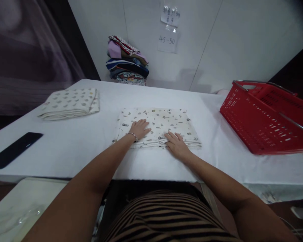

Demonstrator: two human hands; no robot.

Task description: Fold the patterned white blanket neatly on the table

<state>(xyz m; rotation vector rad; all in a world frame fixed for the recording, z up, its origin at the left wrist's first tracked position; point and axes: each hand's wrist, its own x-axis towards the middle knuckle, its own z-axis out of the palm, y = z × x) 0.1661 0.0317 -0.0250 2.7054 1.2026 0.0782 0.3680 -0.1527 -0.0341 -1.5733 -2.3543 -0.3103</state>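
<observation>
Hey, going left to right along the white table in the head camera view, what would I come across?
Flat black phone-like device → folded cloth with rows of gray motifs → folded cloth with small scattered print, under the left hand and right hand → red plastic basket.

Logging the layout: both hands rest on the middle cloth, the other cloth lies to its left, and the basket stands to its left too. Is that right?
Not quite: the head view shows the basket to the right of the middle cloth. The rest holds: the left hand and right hand rest on it, and the other cloth lies to its left.
</observation>
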